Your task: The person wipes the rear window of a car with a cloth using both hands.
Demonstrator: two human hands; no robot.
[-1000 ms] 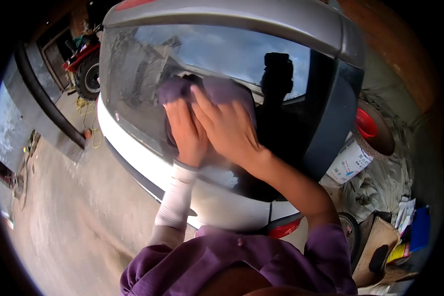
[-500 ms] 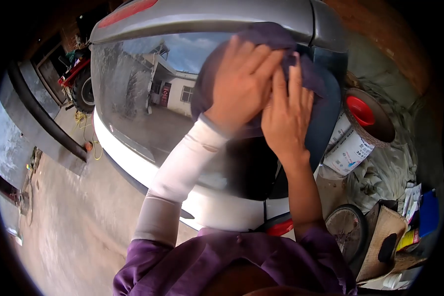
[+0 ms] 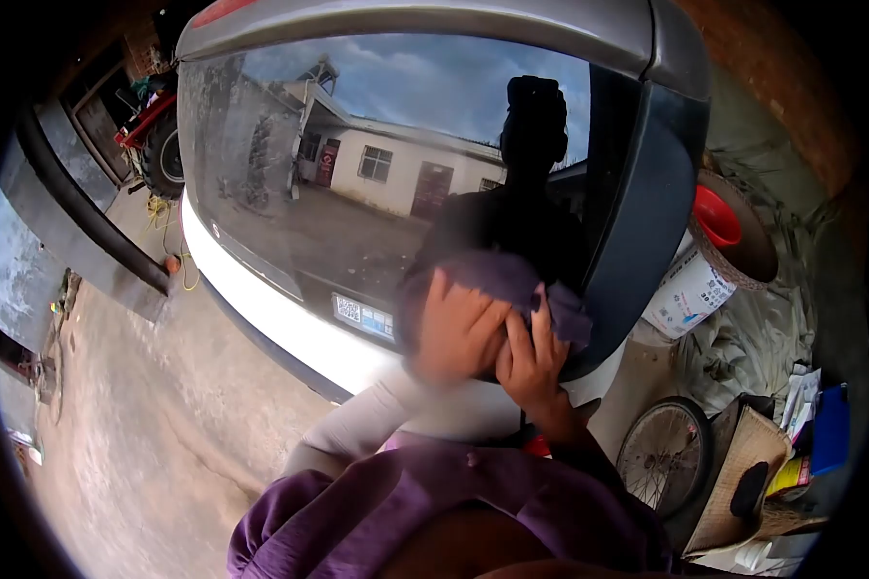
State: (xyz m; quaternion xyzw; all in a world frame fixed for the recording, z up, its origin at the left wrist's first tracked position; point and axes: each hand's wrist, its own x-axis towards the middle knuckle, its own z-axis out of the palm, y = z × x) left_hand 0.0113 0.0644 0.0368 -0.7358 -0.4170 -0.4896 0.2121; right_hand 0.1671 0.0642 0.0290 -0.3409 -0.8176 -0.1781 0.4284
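A dark purple cloth (image 3: 497, 273) lies bunched against the lower part of a car's rear window (image 3: 357, 232). My left hand (image 3: 457, 330), blurred by motion, presses on the cloth's left side with its fingers pointing up. Close beside it, my right hand (image 3: 533, 359) holds the right side of the same cloth, fingers bent over it. The cloth's underside is hidden against the glass. Just left of my hands, a QR-code sticker (image 3: 348, 308) and a blue-and-white label (image 3: 377, 321) sit along the window's bottom edge. The glass mirrors a building, sky and a dark silhouette.
Right of the car stands a white printed bucket (image 3: 690, 289) near a red bowl (image 3: 717, 216) in a round container. A bicycle wheel (image 3: 663, 454) and a woven mat (image 3: 734, 482) are at lower right. Concrete floor (image 3: 154, 386) stretches left, with a tractor wheel (image 3: 163, 157) behind.
Both hands have slid the cloth down the glass from the window's upper right to its lower edge. More of the reflection and the stickers now show.
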